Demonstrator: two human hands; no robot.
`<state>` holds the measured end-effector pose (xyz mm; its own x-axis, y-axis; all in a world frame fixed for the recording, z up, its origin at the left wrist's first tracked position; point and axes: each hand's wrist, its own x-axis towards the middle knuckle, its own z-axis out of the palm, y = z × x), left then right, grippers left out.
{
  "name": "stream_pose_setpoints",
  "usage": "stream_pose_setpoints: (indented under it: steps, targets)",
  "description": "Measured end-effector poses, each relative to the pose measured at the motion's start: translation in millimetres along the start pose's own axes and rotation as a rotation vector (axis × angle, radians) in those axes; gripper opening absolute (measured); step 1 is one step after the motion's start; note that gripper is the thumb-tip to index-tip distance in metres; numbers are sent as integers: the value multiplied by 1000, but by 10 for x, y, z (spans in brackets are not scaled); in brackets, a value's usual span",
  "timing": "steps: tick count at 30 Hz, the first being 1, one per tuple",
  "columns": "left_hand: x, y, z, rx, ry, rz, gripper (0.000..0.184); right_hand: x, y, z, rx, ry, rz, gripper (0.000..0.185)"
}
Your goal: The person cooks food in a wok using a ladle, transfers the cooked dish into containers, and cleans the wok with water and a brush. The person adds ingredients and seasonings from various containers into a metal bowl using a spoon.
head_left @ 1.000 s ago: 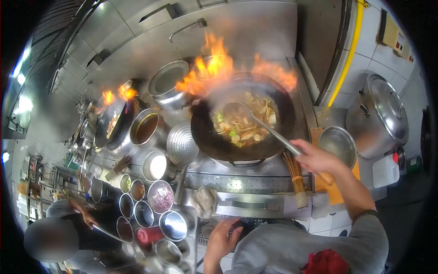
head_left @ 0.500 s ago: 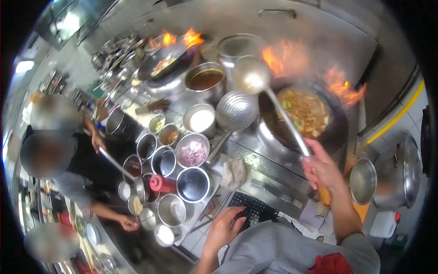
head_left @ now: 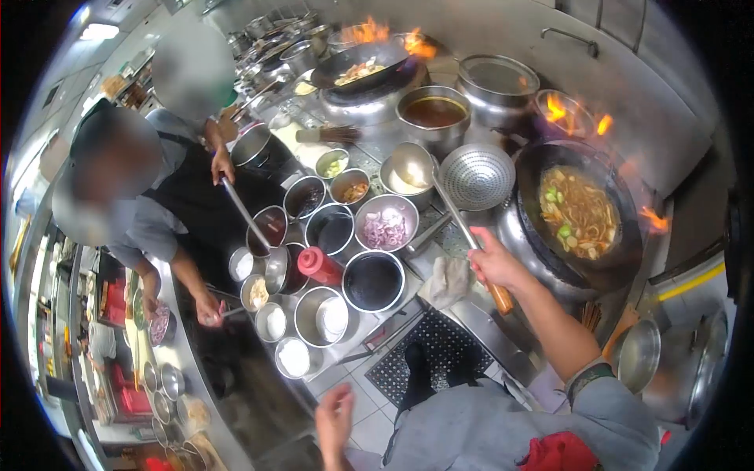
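Steel is gleaming at one o'clock, where the right hand (head_left: 493, 263) is holding a wood-ended ladle (head_left: 413, 165), fingers closing round its handle, over a pot (head_left: 382, 174) of white contents (head_left: 402, 185). Whether the bowl is touching them, the view is not showing. Having left the wok (head_left: 561, 267), which is sitting at three o'clock, the ladle is now hovering among the side vessels, beside a perforated skimmer (head_left: 477, 177); the noodle-like food (head_left: 581, 212) in the wok is lying unstirred, judging by the scene, as flames (head_left: 558, 108) are licking at the wok's eleven and three o'clock. The left hand (head_left: 334, 416) is hanging empty between six and seven o'clock, its fingers parting loosely, nearest to the pots and well apart from the wok.

Chopped onion (head_left: 385, 228) is filling a bowl at the centre, and a dark-filled pot (head_left: 375, 253) is standing just below it at six o'clock. Brown liquid is resting in a deep pot (head_left: 433, 141) at one o'clock. A red bottle (head_left: 320, 267) is lying tilted at eight o'clock, while at ten o'clock a co-worker's hand (head_left: 222, 166) is gripping a long ladle (head_left: 245, 212).
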<state>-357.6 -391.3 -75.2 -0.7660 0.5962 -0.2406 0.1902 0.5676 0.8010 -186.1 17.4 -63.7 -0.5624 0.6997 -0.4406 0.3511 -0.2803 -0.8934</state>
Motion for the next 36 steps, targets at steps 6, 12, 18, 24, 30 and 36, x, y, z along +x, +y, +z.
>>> stream_pose_setpoints:
  steps: [6,12,18,24,30,36]
  targets:
    - [99,-1064,-990,-512,482,-134,28,2,24,-41,147,-65,28,47]
    - [455,-849,-1652,-724,680,-121,31,-206,183,-248,946,-237,83,36]
    - [685,-461,-1597,-695,519,10,22,-1023,274,-412,1319,-319,-117,40]
    - [643,350,-1092,-326,-40,210,24,-1977,360,-686,1087,22,-250,42]
    - [662,698,-286,-373,-554,297,21,-2400,178,-882,433,587,45,44]
    - [673,1610,805,-139,-797,604,20,-2346,436,-1445,-121,661,205,51]
